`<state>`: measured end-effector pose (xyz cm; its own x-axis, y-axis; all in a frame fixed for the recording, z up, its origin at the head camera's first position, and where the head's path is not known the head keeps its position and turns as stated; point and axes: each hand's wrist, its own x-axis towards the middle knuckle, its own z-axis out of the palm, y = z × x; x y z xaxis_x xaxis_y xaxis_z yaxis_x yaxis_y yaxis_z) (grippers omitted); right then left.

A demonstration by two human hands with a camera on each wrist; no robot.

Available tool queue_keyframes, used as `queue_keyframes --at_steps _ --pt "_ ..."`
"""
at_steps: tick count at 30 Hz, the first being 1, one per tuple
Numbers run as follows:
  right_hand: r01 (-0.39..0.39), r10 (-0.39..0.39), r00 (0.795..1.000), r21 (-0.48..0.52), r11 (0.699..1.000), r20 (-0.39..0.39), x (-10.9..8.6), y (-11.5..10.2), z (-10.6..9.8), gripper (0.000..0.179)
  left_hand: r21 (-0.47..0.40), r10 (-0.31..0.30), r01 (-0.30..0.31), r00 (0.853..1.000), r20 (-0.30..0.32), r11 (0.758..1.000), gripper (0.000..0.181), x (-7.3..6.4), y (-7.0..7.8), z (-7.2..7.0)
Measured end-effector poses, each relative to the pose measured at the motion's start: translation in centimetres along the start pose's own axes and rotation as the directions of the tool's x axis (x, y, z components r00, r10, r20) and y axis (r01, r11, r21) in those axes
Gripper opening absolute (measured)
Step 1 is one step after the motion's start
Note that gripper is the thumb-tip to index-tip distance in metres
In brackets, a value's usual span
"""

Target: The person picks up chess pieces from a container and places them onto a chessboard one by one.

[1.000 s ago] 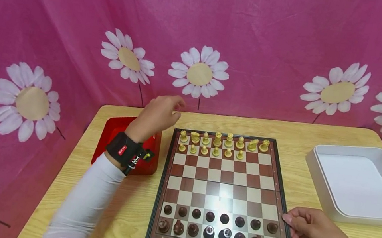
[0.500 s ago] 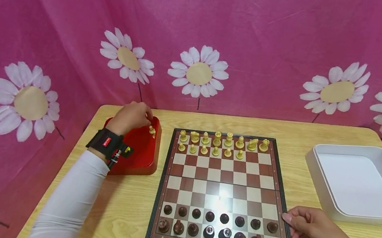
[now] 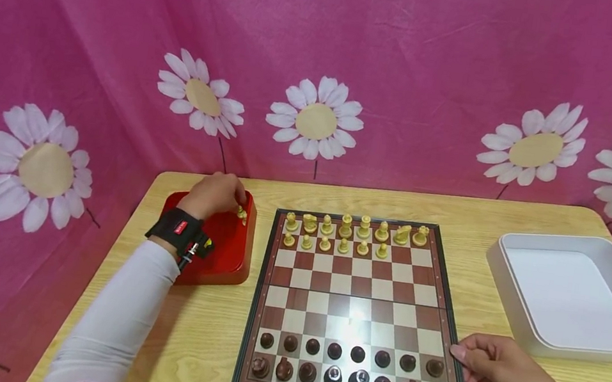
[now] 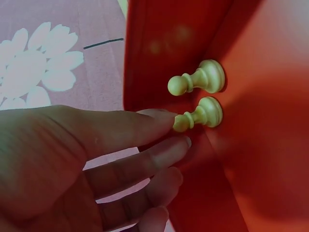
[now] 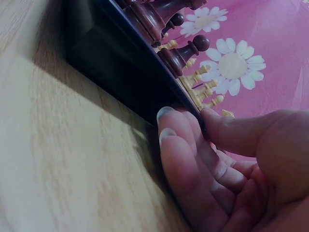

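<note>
In the head view my left hand point(image 3: 216, 194) is down in the red tray point(image 3: 247, 254), at its far right corner. Two cream pawns lie there on their sides. In the left wrist view the thumb and index finger pinch the head of the nearer pawn point(image 4: 207, 112), while the other pawn point(image 4: 207, 77) lies just beside it, untouched. My right hand point(image 3: 498, 365) holds the right edge of the chessboard point(image 3: 351, 285); its thumb point(image 5: 219, 126) is on the rim and the curled fingers lie against the board's side. Cream pieces fill the far rank, with several pawns before them.
Dark pieces, such as a dark pawn point(image 3: 357, 354), stand in two rows on the near side of the board. A white tray point(image 3: 524, 339) stands to the right on the wooden table point(image 3: 194, 337). A pink flowered cloth point(image 3: 415, 70) hangs behind and to the left.
From above the gap between red tray and board, my left hand has moved left and down into the tray, then slightly right onto a pawn. The right hand has stayed at the board's edge.
</note>
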<state>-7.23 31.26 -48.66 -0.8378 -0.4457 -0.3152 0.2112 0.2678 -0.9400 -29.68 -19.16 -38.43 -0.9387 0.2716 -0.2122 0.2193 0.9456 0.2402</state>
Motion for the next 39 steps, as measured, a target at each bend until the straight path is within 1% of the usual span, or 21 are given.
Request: queue_keyframes --at_steps 4,7,13,18,23,26,31,35,39 --pt "-0.018 0.018 1.0 -0.005 1.0 -0.006 0.0 -0.1 0.0 0.028 0.033 0.029 -0.029 1.0 -0.01 0.999 0.014 0.2 0.0 0.3" --pt "-0.024 0.024 1.0 -0.012 1.0 -0.011 0.0 -0.1 0.0 0.028 0.045 0.031 -0.03 0.999 -0.026 0.999 0.01 0.3 -0.1 0.6" --pt "-0.021 0.021 1.0 -0.021 1.0 -0.011 0.0 -0.3 0.1 0.028 0.031 0.034 -0.032 0.998 -0.056 0.999 0.005 0.7 -0.5 1.3" --pt "-0.006 0.006 1.0 -0.017 1.0 -0.005 -0.1 -0.3 0.1 0.027 0.021 0.031 -0.029 0.997 -0.073 0.999 0.005 0.8 -0.6 1.4" --pt "0.007 -0.007 1.0 -0.013 1.0 0.001 -0.1 -0.3 0.0 0.026 0.032 0.04 -0.038 0.996 -0.077 0.999 0.005 0.7 -0.7 1.4" --pt "-0.003 0.003 1.0 -0.008 1.0 -0.001 -0.1 -0.3 0.1 0.027 0.034 0.045 -0.042 0.996 -0.08 0.999 0.004 0.6 -0.8 1.3" --pt "-0.003 0.003 1.0 -0.02 1.0 -0.009 0.0 -0.3 0.1 0.027 0.016 0.042 -0.041 0.995 -0.086 0.999 0.004 0.3 -1.1 1.3" --pt "-0.004 0.004 1.0 -0.027 1.0 -0.012 0.0 -0.3 0.1 0.027 0.005 0.031 -0.03 0.996 -0.08 1.0 0.006 -0.1 -1.3 1.2" --pt "0.001 -0.001 1.0 -0.028 1.0 -0.013 0.0 -0.1 0.2 0.027 -0.009 0.0 0.0 0.996 -0.09 1.0 0.008 -0.6 -1.3 0.6"
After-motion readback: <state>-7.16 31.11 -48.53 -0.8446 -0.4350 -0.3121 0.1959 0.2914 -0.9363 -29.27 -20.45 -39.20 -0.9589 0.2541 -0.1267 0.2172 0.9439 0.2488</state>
